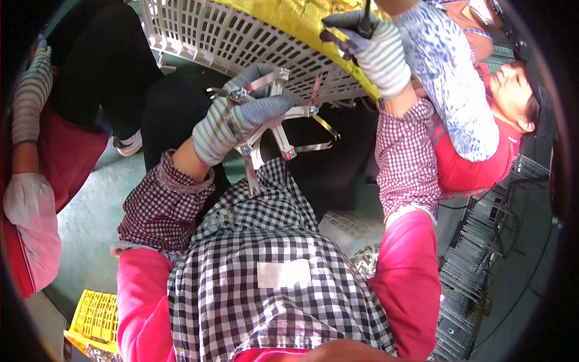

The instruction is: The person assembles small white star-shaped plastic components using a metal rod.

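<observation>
My left hand (220,130), in a striped glove with grey fingers, is closed around a silvery metal bracket (279,136). Several flat arms spread from the bracket, with small bolts at their joints; one strip (325,127) looks yellowish and another reddish. My lap lies below it. Farther right and higher up, my right hand (386,63), gloved alike, is raised by the rim of a white plastic basket (241,42). Its fingers are curled around a dark, slim tool (365,24), whose kind I cannot make out, as the fingers and the frame edge hide much of it.
Yellow sheeting (271,15) lines the basket, with small metal parts on it. Co-workers sit close by: a gloved hand (33,90) at left, a patterned sleeve (449,78) at right. A yellow crate (96,317) stands lower left, metal racks (470,259) lower right.
</observation>
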The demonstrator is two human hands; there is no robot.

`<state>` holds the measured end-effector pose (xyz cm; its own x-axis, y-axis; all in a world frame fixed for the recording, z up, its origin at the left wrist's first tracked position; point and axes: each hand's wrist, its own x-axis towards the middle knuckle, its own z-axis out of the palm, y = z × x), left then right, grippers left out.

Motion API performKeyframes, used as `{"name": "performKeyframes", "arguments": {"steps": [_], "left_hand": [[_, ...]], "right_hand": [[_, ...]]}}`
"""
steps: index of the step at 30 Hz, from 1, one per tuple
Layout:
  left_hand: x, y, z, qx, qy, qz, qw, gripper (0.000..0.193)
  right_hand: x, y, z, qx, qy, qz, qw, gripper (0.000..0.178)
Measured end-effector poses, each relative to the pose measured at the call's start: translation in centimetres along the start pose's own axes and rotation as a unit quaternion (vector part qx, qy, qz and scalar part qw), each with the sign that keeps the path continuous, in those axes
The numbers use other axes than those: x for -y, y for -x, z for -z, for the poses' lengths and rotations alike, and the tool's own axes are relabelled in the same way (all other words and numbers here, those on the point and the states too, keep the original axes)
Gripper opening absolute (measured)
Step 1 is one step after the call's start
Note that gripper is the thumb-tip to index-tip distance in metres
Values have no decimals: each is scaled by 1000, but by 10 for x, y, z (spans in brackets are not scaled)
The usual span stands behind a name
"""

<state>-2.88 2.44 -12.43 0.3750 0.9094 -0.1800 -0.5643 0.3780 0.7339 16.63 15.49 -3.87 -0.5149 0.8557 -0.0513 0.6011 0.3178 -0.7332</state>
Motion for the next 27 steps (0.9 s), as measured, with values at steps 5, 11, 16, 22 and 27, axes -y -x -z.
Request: {"name": "performKeyframes", "arguments": {"steps": [5, 11, 16, 22, 27], "left_hand": [[9, 6, 3, 10, -59, -13, 998, 42], [15, 3, 5, 75, -67, -47, 994, 45], [18, 5, 8, 61, -144, -37, 987, 43], [13, 5, 4, 53, -101, -20, 993, 41], [14, 7, 4, 61, -64, -29, 996, 42]], "right_hand": [[9, 51, -27, 40, -124, 27, 991, 17], [2, 66, -44, 131, -245, -64, 958, 19], [-4, 74, -47, 120, -257, -75, 956, 18], [-6, 74, -47, 128, -280, -88, 948, 16], [-2, 69, -50, 140, -267, -95, 949, 17]]}}
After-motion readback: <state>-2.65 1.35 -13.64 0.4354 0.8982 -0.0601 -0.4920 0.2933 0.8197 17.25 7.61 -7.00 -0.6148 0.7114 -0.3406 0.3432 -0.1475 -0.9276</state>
